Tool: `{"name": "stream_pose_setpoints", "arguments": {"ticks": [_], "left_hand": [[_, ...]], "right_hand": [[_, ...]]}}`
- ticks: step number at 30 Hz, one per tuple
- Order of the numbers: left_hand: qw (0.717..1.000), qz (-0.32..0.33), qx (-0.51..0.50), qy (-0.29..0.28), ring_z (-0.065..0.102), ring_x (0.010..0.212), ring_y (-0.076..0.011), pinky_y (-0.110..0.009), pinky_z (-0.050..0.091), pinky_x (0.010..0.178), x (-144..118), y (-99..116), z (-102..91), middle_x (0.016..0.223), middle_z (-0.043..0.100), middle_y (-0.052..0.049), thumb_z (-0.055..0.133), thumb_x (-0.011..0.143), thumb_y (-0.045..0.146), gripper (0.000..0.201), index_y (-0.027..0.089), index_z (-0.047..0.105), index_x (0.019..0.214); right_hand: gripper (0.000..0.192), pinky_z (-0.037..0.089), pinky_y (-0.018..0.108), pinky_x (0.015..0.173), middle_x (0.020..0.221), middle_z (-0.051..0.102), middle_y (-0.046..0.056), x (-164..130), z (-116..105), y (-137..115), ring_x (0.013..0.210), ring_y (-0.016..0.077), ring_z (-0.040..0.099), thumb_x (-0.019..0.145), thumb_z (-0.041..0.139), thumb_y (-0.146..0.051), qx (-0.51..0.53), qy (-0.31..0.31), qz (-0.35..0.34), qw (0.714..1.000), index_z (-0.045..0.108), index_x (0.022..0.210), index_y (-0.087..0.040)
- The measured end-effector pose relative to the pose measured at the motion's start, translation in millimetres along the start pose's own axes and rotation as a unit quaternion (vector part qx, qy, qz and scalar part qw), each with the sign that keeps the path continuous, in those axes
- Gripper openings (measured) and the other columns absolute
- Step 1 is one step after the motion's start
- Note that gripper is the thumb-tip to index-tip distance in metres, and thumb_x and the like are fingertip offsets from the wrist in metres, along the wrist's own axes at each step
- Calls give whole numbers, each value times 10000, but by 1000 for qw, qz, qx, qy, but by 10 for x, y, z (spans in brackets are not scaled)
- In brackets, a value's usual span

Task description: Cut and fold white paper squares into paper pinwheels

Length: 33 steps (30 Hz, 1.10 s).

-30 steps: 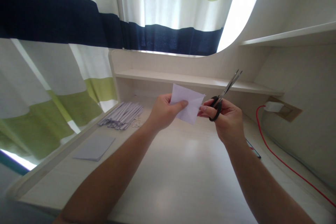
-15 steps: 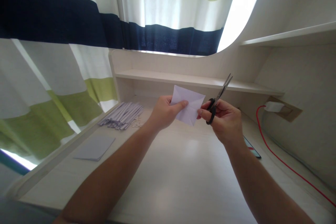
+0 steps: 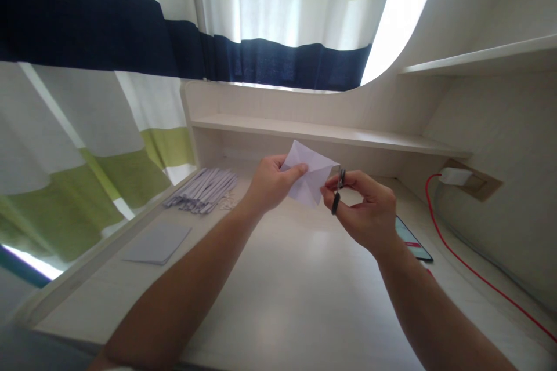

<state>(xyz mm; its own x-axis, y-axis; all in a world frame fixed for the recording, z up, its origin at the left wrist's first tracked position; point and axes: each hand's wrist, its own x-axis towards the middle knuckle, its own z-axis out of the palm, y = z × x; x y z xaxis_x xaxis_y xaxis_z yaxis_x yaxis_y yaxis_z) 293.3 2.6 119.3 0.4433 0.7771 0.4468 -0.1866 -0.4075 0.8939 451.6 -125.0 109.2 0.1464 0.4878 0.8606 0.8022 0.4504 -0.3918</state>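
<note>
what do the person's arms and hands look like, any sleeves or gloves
Both forearms are bare from the bottom edge of the picture to the wrist, with no sleeve in view. The left hand and right hand are ungloved, with no ring, watch or bracelet visible.

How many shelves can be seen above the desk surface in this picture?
2. The lower shelf runs along the back of the desk, behind the folded paper. The upper shelf is at the right, higher up. Others may lie outside the view.
</note>
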Motion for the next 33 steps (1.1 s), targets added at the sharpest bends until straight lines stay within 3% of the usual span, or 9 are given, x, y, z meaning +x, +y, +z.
{"name": "stream_pose_setpoints", "arguments": {"ticks": [5, 15, 20, 27, 33], "left_hand": [[999, 9, 42, -24, 698, 667, -189, -255, 500, 552, 4, 19, -54, 823, 796, -58, 800, 795, 431, 281, 167, 837, 881], [978, 53, 185, -76, 650, 653, -164, -253, 424, 576, -77, 151, -23, 736, 747, -22, 656, 893, 383, 277, 152, 809, 880], [971, 67, 203, -105, 682, 729, -180, -261, 449, 637, -104, 158, -5, 823, 775, -31, 622, 905, 359, 283, 148, 807, 946], [977, 55, 198, -54, 664, 725, -177, -259, 445, 619, -62, 126, -38, 797, 759, -25, 654, 866, 325, 238, 142, 799, 912], [987, 7, 153, -55, 664, 694, -169, -250, 457, 582, -33, 132, -57, 808, 768, -46, 701, 837, 334, 238, 126, 797, 899]], "right_hand": [[179, 599, 369, 784, 875, 793, 13, 8, -27, 20, 775, 227, 745, 763, 770, -152, -23, 8, -40, 999, 716, 888, -269], [127, 604, 369, 720, 869, 777, 31, 13, -21, 37, 739, 226, 724, 823, 813, -254, -16, 13, 20, 1000, 722, 910, -270], [140, 590, 316, 598, 864, 784, 39, 4, 15, 39, 739, 221, 746, 819, 823, -272, -1, 30, 42, 999, 731, 914, -229], [183, 649, 358, 733, 884, 779, 24, 35, 0, 12, 742, 202, 747, 789, 836, -205, 81, -7, 41, 996, 719, 928, -228], [397, 642, 396, 760, 1119, 740, 42, 76, -37, 6, 783, 188, 712, 747, 842, -135, 99, 8, 2, 995, 656, 1077, -257]]}}
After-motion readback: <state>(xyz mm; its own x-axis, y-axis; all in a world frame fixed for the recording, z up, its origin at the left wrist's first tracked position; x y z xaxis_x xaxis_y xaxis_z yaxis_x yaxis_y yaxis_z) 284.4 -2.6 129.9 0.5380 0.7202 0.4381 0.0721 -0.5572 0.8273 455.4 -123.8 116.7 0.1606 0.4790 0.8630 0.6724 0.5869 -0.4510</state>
